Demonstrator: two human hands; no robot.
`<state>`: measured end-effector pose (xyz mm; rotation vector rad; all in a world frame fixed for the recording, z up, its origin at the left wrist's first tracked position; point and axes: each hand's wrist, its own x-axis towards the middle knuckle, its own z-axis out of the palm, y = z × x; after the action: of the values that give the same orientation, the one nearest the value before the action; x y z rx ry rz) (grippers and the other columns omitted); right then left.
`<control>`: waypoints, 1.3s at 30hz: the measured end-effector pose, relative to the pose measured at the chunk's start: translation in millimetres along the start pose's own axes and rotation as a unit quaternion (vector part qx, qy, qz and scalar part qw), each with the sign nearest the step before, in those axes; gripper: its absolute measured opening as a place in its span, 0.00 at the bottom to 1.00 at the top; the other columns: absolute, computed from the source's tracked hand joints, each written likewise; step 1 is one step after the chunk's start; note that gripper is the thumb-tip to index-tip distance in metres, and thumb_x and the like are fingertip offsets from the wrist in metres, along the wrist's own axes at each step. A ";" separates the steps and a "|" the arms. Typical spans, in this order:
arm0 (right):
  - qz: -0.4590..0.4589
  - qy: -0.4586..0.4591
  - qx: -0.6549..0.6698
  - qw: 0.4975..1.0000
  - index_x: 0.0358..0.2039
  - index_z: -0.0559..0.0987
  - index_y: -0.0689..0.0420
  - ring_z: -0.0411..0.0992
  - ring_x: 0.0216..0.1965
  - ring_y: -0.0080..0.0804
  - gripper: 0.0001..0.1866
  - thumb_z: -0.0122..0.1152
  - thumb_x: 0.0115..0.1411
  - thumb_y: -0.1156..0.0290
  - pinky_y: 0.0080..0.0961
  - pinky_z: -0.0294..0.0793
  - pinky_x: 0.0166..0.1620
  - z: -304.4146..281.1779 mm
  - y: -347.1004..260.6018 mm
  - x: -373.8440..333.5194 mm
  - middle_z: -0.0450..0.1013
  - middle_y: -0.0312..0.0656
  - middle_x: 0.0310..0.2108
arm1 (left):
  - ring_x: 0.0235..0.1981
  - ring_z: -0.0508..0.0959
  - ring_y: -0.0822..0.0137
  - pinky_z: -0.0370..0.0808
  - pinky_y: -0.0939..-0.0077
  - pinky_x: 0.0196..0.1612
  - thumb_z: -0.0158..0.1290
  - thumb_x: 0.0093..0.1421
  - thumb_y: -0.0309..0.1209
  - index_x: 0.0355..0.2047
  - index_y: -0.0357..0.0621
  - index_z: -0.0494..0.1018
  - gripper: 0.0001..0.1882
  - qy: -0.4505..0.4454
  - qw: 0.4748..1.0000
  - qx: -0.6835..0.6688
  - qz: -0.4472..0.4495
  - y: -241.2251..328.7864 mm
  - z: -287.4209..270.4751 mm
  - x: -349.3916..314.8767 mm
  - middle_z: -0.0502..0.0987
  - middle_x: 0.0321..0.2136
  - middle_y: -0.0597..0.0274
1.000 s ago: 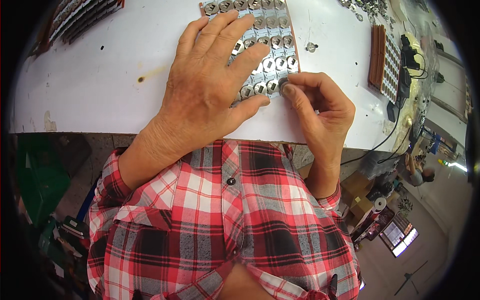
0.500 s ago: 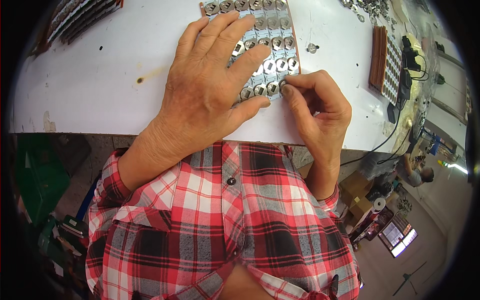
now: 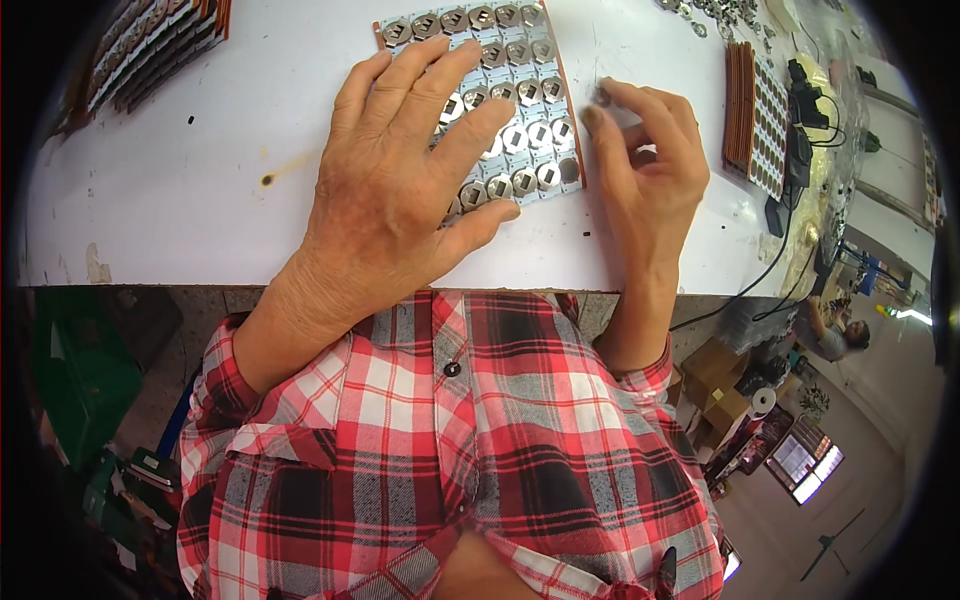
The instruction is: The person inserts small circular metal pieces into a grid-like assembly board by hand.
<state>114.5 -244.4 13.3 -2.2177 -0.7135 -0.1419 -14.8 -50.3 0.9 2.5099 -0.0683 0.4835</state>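
Note:
My left hand (image 3: 395, 165) lies flat with its fingers spread over a light blue panel (image 3: 519, 72), which has brown edges. Rows of small, silvery round metal pieces (image 3: 524, 182) sit on this panel, each with a dark or bright cut-out. At its lower right corner a plain dark disc (image 3: 569, 170) shows. Just right of the panel, my right hand (image 3: 650, 150) pinches a small metal piece (image 3: 602, 96) between thumb and forefinger, slightly above the table or touching it; I cannot tell which. Part of the panel is hidden under my left hand.
A stack of similar panels (image 3: 755, 120) stands at the right, near black plugs and cables (image 3: 808, 105). Another fanned stack (image 3: 160, 45) is at the far left. Loose metal pieces (image 3: 722, 15) are heaped at the far right. The white table's (image 3: 180, 230) front edge runs before me.
My right hand has left the panel's lower right corner and moved up and right to a metal piece that lay on the table. My left hand has stayed on the panel.

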 end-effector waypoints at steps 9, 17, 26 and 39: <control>0.156 -0.041 0.170 0.972 0.45 0.86 0.64 0.70 0.21 0.14 0.09 0.69 0.64 0.79 0.14 0.64 0.21 -19.0 -11.8 -4.3 0.81 0.37 0.35 | 0.69 0.67 0.43 0.61 0.42 0.71 0.74 0.43 0.37 0.60 0.48 0.76 0.40 -0.004 1.000 -0.004 -0.009 -0.8 -0.8 -0.1 0.69 0.67 0.48; 0.175 -0.088 0.217 0.956 0.47 0.85 0.67 0.73 0.24 0.13 0.10 0.69 0.65 0.81 0.10 0.66 0.23 -15.6 -20.2 -34.4 0.82 0.37 0.32 | 0.70 0.67 0.44 0.61 0.43 0.71 0.75 0.43 0.36 0.60 0.49 0.75 0.41 -0.003 1.000 0.004 -0.007 -1.3 0.3 -0.9 0.69 0.67 0.48; 0.145 -0.072 0.172 0.972 0.42 0.85 0.66 0.73 0.29 0.12 0.06 0.70 0.64 0.83 0.10 0.69 0.31 -14.1 -21.0 -35.3 0.81 0.34 0.32 | 0.70 0.66 0.44 0.61 0.42 0.71 0.75 0.43 0.37 0.61 0.49 0.75 0.41 0.002 1.000 0.001 -0.011 1.8 2.6 -2.1 0.69 0.67 0.49; 0.098 -0.191 0.155 0.964 0.39 0.84 0.66 0.72 0.33 0.15 0.05 0.68 0.63 0.86 0.14 0.69 0.34 -24.4 -7.4 -17.4 0.76 0.34 0.34 | 0.68 0.67 0.41 0.62 0.41 0.69 0.74 0.44 0.37 0.58 0.46 0.76 0.39 0.012 1.000 0.003 -0.010 0.5 -7.4 2.5 0.69 0.66 0.45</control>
<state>99.1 -265.8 29.4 -2.0119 -0.6608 0.4780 -14.9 -46.5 7.7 2.5076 -0.0327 0.5063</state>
